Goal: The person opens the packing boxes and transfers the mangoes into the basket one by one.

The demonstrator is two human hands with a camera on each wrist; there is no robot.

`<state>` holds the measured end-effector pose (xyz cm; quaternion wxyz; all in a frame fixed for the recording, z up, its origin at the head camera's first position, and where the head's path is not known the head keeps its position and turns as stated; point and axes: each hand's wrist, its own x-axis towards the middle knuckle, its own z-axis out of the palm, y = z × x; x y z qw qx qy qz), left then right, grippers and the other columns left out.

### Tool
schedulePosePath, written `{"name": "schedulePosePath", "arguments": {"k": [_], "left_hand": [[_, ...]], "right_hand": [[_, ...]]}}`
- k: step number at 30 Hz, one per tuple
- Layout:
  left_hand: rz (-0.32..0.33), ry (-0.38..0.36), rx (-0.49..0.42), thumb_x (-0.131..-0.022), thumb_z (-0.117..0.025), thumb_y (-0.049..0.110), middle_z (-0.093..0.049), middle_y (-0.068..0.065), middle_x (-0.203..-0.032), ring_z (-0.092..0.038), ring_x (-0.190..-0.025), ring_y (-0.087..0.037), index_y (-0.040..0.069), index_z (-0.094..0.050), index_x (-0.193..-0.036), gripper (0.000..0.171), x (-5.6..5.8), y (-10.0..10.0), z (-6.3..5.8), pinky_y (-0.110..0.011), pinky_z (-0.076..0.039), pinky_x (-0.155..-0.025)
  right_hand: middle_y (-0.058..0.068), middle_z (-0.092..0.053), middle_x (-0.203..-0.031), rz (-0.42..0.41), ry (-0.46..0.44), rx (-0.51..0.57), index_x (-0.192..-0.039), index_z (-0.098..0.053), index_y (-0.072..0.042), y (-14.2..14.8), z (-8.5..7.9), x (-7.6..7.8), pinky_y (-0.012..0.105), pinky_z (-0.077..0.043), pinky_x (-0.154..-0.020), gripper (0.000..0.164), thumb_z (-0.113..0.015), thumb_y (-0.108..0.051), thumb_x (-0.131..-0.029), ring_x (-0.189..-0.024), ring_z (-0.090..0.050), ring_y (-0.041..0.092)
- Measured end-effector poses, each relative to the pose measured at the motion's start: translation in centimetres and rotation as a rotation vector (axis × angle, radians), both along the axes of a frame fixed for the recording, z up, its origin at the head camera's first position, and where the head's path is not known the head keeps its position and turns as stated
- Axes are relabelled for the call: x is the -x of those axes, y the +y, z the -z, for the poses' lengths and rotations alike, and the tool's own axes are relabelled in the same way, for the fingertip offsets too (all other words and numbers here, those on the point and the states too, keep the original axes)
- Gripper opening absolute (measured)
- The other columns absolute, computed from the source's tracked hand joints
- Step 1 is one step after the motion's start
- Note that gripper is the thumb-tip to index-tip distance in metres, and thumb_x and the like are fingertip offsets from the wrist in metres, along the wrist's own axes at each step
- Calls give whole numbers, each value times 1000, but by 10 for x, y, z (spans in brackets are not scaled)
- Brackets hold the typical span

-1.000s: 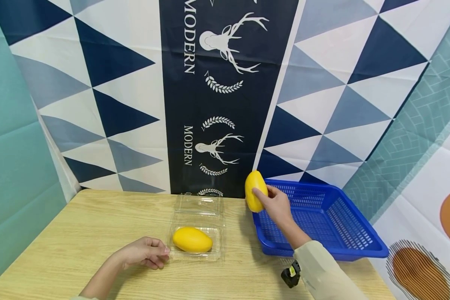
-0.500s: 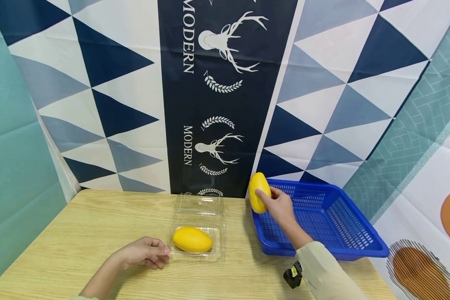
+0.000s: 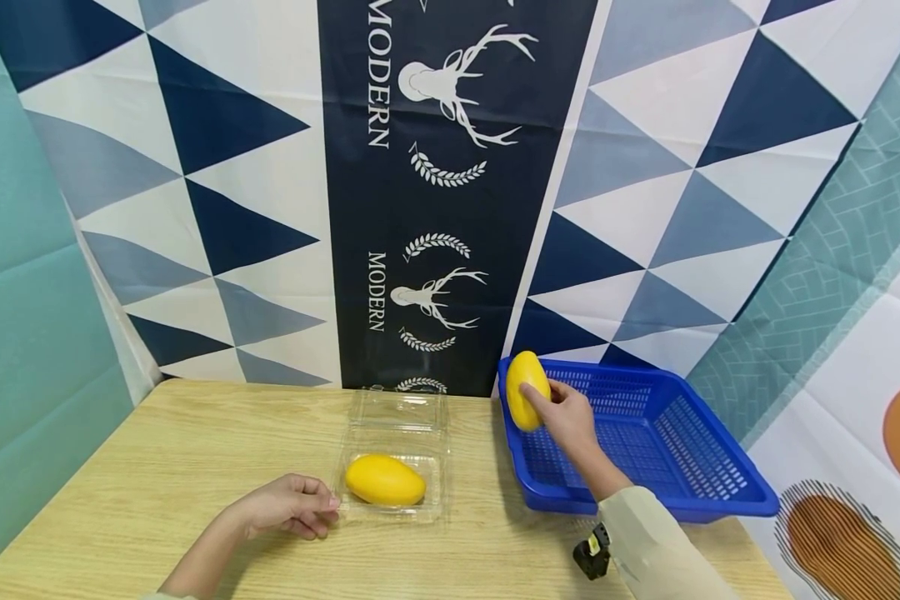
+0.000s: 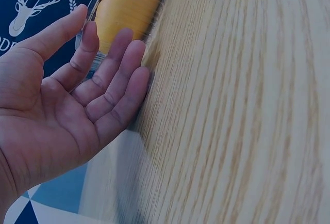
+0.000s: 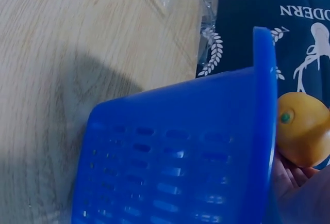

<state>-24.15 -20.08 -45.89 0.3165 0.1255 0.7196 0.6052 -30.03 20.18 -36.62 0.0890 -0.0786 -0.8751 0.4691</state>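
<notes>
In the head view, my right hand [image 3: 572, 419] holds a yellow mango [image 3: 527, 392] between thumb and fingers, over the left rim of a blue plastic basket [image 3: 720, 505]. The right wrist view shows the mango's rounded end [image 5: 304, 131] with a small green spot; the basket wall partly hides that hand. A second mango [image 3: 385, 480] lies in a clear plastic clamshell box [image 3: 437, 492] whose lid stands raised behind it. My left hand [image 3: 291, 505] is at the box's left edge, fingers loosely bent. In the left wrist view its palm [image 4: 62, 115] shows nothing held.
A wooden table [image 3: 157, 467] bears the box and the basket, which reaches past the table's right edge. Patterned cloth [image 3: 435, 208] hangs close behind the table. A small black device [image 3: 592, 552] is at the right sleeve.
My right hand has moved the held mango slightly right and down, over the basket's rim. The left hand, the box and the mango inside it have stayed put.
</notes>
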Motion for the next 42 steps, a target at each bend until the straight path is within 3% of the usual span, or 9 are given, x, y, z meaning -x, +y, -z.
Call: {"name": "schedulePosePath", "arguments": {"k": [9, 25, 33, 42], "left_hand": [[3, -3, -5, -94, -56, 29, -67, -3, -93, -66, -77, -12, -2, -60, -106, 34, 0, 0, 0, -31, -57, -74], [-1, 2, 6, -93, -57, 29, -68, -3, -92, -66, -76, -12, -2, -60, -106, 34, 0, 1, 0, -31, -57, -73], [2, 4, 3, -94, -56, 29, -67, -3, -93, -66, -77, -13, -2, -60, -105, 33, -1, 0, 1, -31, -57, -73], [-1, 11, 5, -94, -56, 29, -68, -4, -93, -66, -76, -13, -3, -60, -106, 34, 0, 0, 1, -32, -57, -74]], "right_hand": [[19, -61, -116, 21, 5, -10, -130, -52, -1, 9, 7, 3, 24, -54, -72, 74, -60, -58, -83, -92, -61, 22], [23, -61, -114, 67, -46, -10, -128, -52, 2, 18, 18, 7, 27, -55, -69, 72, -58, -55, -85, -86, -63, 22], [24, -60, -113, 76, -81, -1, -127, -53, 3, 22, 24, 10, 36, -57, -74, 71, -58, -54, -85, -82, -63, 21], [24, -62, -107, 89, -98, -4, -123, -55, 5, 32, 30, 13, 34, -57, -69, 70, -58, -54, -86, -76, -63, 18]]}}
